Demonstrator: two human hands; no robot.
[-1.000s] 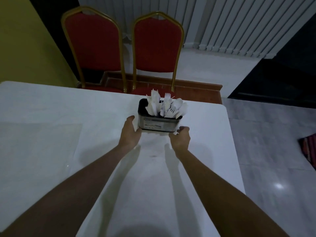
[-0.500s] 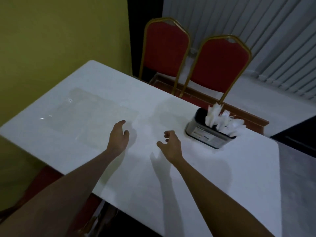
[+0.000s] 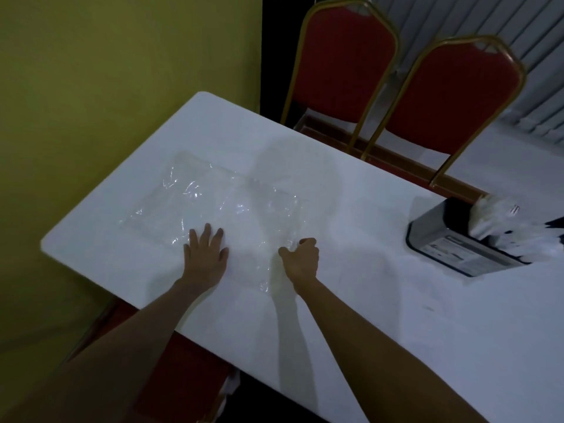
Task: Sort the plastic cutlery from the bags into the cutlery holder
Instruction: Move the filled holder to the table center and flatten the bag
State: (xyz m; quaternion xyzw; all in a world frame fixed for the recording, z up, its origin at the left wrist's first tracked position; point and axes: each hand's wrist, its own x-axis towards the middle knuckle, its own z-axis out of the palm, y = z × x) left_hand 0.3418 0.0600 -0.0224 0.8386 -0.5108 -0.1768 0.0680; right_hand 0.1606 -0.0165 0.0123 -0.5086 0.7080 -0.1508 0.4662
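The left hand (image 3: 206, 261) lies flat and open on the clear bags (image 3: 213, 209); the right hand (image 3: 300, 261) pinches their edge. Well right of the bags, the cutlery holder (image 3: 451, 239) bears a label, apparently printed but too blurred to read.

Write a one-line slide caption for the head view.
Left hand flat on clear plastic bags, right hand pinching their edge; filled cutlery holder stands apart on the white table.
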